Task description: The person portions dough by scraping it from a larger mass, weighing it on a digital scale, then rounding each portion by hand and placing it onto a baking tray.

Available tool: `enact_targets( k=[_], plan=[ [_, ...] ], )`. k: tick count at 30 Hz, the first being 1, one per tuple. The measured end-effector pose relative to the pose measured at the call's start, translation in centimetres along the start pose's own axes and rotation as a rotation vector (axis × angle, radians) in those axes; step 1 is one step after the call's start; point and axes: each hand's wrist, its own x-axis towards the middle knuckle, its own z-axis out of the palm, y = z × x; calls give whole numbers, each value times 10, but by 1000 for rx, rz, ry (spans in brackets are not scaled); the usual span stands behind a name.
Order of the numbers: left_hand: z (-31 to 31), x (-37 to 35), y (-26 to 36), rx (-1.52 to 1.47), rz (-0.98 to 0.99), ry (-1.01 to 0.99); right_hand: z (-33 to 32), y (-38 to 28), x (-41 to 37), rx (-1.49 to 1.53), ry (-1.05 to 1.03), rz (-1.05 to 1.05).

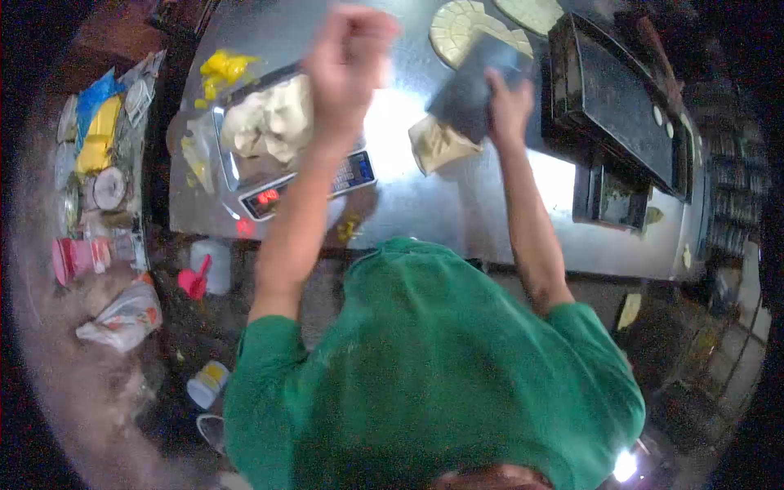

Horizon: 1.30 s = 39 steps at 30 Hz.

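Observation:
My right hand (510,106) is closed around a broad, dark, flat dough scraper (469,94), which is blurred by motion. Just below the scraper, a loose piece of dough (441,147) lies on the metal table. My left hand (351,53) is raised above the table, to the right of the scale; motion smears its fingers, which look curled. Beside that forearm, a tray of pale dough (269,122) rests on a digital scale (355,171) with a lit red display. A round of dough cut into segments (457,33) lies beyond the scraper.
Another dough round (531,10) is at the far edge. Black metal pans (621,106) are stacked on the right of the table (425,212). Yellow scraps (224,69) lie at the left. A white bag (126,314) and a tub (208,384) are on the floor.

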Motion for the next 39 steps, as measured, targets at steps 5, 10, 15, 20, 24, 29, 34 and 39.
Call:
enact_targets(
  k=[5,10,15,20,24,29,34,39],
  plan=[
    [105,-177,-209,816,-156,-675,-99,28,-24,379,254,136],
    [122,-229,-212,912,-337,-596,-116,35,-66,350,157,249],
    [87,-221,-164,613,-385,-402,-74,43,-66,211,88,240],
    [-2,-250,-129,423,-582,-426,-45,83,-50,110,-202,285],
    [-67,-291,-82,263,-821,-356,-41,142,-41,-233,-439,329],
    [-81,-320,-68,266,-866,-151,-43,143,-41,-185,-467,276],
    [-69,-269,-67,379,-534,-146,-43,118,-44,-119,-344,259],
    [-104,-163,-66,521,-326,185,-24,70,-45,80,-316,221]
  ],
)
